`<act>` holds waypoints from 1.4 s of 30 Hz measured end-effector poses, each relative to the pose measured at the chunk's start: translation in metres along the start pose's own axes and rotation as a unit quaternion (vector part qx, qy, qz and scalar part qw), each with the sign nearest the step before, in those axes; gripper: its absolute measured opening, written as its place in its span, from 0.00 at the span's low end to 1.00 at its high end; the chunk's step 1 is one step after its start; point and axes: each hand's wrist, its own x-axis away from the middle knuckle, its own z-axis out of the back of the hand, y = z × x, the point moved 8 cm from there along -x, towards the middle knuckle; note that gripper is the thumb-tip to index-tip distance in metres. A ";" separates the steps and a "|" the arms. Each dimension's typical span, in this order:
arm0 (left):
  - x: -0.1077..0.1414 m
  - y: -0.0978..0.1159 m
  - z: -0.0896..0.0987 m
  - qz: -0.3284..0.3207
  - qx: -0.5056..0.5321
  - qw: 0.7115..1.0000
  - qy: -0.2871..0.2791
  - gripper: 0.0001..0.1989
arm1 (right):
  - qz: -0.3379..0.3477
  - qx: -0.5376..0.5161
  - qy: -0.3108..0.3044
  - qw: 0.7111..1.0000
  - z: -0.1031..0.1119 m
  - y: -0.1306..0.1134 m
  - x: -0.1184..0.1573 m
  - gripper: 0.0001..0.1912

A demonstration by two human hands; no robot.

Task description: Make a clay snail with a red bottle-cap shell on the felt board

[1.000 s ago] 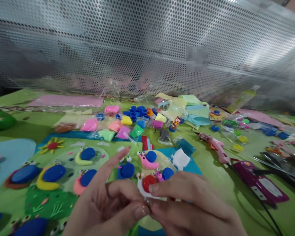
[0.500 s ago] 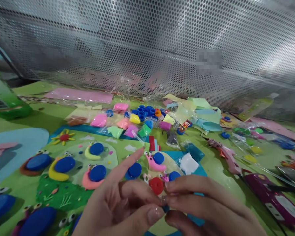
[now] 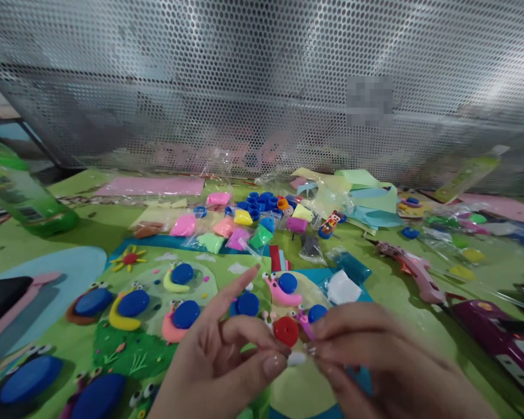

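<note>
My left hand is closed in a pinch, thumb and a fingertip together, with one finger stretched upward. What lies in that pinch is too small to make out. To its right, my right hand has its fingertips pressed together on something tiny that I cannot name. A small white piece shows between the two hands; whether it is held is unclear. Just behind the fingertips sit a red bottle cap and a purple clay snail with a blue cap. A pink clay snail is farther back.
Several blue-capped clay snails, one yellow, sit on the green picture board. Behind are bagged clay and blue caps. A glue gun lies right, beside a maroon device. A green bottle stands left.
My hands have drawn slightly apart, the right one moving rightward. The white piece now shows between them, where a dark bit was at the fingertips. The view has shifted a little.
</note>
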 end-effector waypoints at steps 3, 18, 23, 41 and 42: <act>-0.001 0.001 0.003 0.001 0.001 1.000 0.028 0.35 | -0.090 -0.072 0.042 0.992 0.006 0.020 0.003 0.08; 0.003 0.035 0.017 -0.117 -0.148 0.970 0.156 0.27 | -0.250 -0.176 0.094 0.948 0.006 0.063 -0.003 0.05; -0.006 0.037 0.022 -0.101 -0.179 0.967 0.152 0.31 | -0.313 -0.199 0.051 0.927 -0.004 0.076 0.000 0.05; -0.018 0.060 -0.031 -0.229 -0.653 0.721 -0.040 0.17 | -0.208 0.076 -0.108 0.969 -0.036 0.079 -0.005 0.14; -0.020 0.056 -0.036 -0.238 -0.676 0.694 -0.071 0.18 | -0.206 0.087 -0.121 0.967 -0.039 0.080 -0.004 0.12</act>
